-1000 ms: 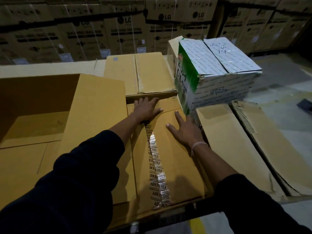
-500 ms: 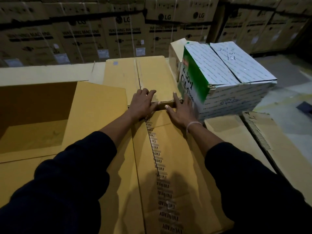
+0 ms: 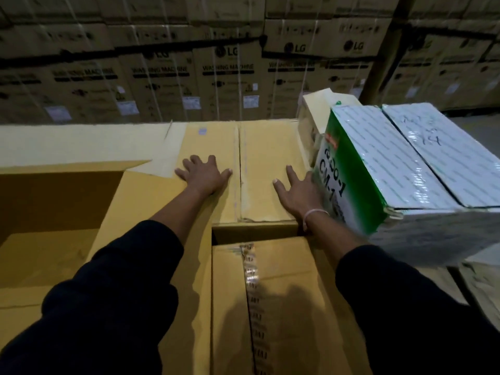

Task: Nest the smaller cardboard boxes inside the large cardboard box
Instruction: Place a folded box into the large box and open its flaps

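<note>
A closed brown cardboard box lies straight ahead, its top seam running away from me. My left hand rests flat on its left top flap, fingers spread. On the right flap lies my right hand, fingers apart, its outer edge against the green and white box. Nearer me sits another closed brown box with printed tape along its seam. The large open cardboard box stands at the left, its flap folded out toward the smaller boxes.
A wall of stacked washing machine cartons fills the background. A pale small box stands behind the green and white one. Flattened cardboard lies at the lower right. Grey floor shows at the far right.
Both hands have moved forward from the taped near box onto the top of the farther brown box. The view has shifted forward and closer.
</note>
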A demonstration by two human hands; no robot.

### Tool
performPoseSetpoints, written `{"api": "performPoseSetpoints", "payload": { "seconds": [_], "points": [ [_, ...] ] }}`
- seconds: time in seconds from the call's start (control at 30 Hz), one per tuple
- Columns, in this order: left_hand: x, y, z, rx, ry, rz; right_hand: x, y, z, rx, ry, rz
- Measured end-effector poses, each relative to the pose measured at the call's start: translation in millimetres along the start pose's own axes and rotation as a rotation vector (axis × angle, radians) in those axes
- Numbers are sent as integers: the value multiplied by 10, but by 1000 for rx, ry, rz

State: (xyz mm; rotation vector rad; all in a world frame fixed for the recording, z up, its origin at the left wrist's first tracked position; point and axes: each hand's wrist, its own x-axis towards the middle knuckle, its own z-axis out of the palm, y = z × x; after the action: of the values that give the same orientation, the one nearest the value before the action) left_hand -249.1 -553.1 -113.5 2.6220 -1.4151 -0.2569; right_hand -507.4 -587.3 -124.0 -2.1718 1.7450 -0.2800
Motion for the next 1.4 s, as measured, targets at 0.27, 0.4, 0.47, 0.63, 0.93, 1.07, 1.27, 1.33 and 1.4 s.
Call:
{"api": "performPoseSetpoints", "payload": {
  "seconds": [0.27, 0.4, 0.47, 0.63, 0.93, 1.07, 1.27, 1.33, 1.4],
  "points": [
    [386, -204, -87, -114, -62, -218, 203, 5, -20, -12, 60, 10],
    [448, -177, -110, -186, -19, -202, 393, 21, -60, 124, 41, 18],
    [470, -158, -144, -230, 17, -136, 472, 59, -90, 197, 51, 23],
    [512, -47, -328, -288, 152, -38, 525, 61, -248, 402, 139, 23],
    [451, 58, -1357, -577, 514, 128, 601, -483, -1235, 283, 448, -184],
    [312, 59, -1849, -655, 584, 191, 524, -709, -1698, 369, 549, -292],
    [-51, 178, -2446, -819, 653, 285, 154, -962, -2494, 293, 747, -416],
    [-205, 252, -2611, -842, 676, 317, -34, -993, -2727, 265, 815, -432],
    [-323, 323, -2757, -884, 669, 389, -205, -968, -2940, 204, 882, -430]
  ]
}}
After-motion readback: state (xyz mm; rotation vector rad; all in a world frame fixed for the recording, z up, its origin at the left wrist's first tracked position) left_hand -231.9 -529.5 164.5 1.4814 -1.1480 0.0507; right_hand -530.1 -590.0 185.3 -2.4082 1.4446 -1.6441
